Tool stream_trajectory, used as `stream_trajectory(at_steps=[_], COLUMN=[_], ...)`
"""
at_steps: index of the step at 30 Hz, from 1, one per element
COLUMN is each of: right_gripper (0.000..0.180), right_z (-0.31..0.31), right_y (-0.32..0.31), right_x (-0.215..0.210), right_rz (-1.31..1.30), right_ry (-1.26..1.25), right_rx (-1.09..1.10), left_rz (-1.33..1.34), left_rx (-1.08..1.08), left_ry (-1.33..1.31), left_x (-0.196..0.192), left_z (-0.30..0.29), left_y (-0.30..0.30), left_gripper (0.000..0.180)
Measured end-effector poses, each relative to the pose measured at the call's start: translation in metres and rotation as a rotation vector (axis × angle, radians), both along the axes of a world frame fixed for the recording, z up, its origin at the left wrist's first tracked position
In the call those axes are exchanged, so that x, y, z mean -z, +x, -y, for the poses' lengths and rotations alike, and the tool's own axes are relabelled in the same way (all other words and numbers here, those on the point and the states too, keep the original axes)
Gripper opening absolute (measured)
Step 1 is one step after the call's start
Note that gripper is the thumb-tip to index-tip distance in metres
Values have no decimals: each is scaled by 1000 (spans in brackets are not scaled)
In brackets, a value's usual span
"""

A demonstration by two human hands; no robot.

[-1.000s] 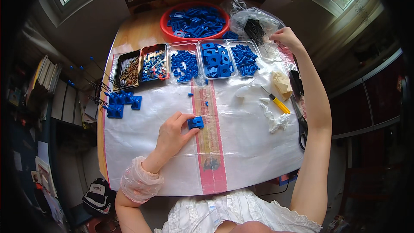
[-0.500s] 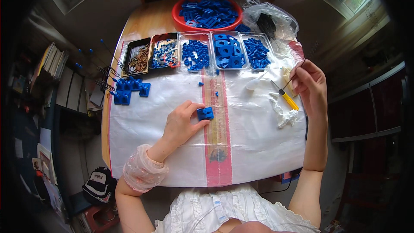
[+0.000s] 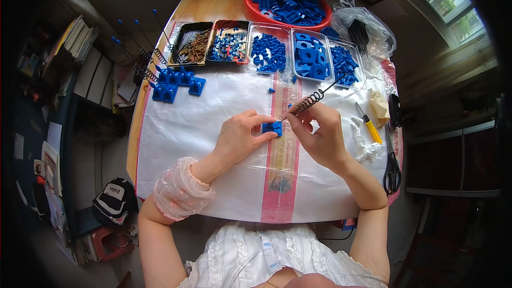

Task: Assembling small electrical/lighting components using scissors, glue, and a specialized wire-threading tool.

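1. My left hand (image 3: 242,136) pinches a small blue block (image 3: 272,127) against the white sheet (image 3: 181,128), near the table's middle.
2. My right hand (image 3: 320,133) grips a black spring (image 3: 311,101), its wire tip touching the block.
3. Finished blocks (image 3: 173,82) sit by the left edge.
4. Trays (image 3: 266,48) line the far edge; a red bowl (image 3: 288,5) lies beyond.
5. A screwdriver (image 3: 369,124) and scissors (image 3: 392,160) lie near the right edge.

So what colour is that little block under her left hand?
Blue; the small block shows best in the head view.
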State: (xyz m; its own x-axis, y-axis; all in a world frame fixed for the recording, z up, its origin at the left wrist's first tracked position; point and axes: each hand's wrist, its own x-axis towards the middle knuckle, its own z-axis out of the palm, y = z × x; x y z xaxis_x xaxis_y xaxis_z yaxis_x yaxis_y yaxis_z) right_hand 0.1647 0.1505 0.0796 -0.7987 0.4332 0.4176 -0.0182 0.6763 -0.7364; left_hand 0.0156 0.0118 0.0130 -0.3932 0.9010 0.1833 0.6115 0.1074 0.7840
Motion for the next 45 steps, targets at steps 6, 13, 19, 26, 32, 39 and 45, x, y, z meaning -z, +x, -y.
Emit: stream_trajectory(at_steps=[6,13,19,26,32,39,45], right_gripper=[14,13,13,13,13,14,14], right_z=[3,2,1,4,2,3,4], right_y=[-4,-4,-4,-2,-5,-5,-6], right_x=[5,0,-1,-4,5,5,7], right_rz=[17,39,43,61,63,67,51], right_ry=[43,26,61,94,124,91,136], right_rx=[-53,-57,-64,-102,-125,-87,-110], left_rz=[-11,-3,-1,-8,-19,-10,-16], left_rx=[9,10,14,2,1,7,-2], left_ry=[-11,-10,-4,-8,0,-4,-2], left_x=[2,-1,0,1,1,0,-1], left_z=[-1,-1,-1,0,-1,-1,0], left_y=[-2,-2,-2,-2,-2,-2,-2], left_gripper=[30,29,29,28,27,27,26])
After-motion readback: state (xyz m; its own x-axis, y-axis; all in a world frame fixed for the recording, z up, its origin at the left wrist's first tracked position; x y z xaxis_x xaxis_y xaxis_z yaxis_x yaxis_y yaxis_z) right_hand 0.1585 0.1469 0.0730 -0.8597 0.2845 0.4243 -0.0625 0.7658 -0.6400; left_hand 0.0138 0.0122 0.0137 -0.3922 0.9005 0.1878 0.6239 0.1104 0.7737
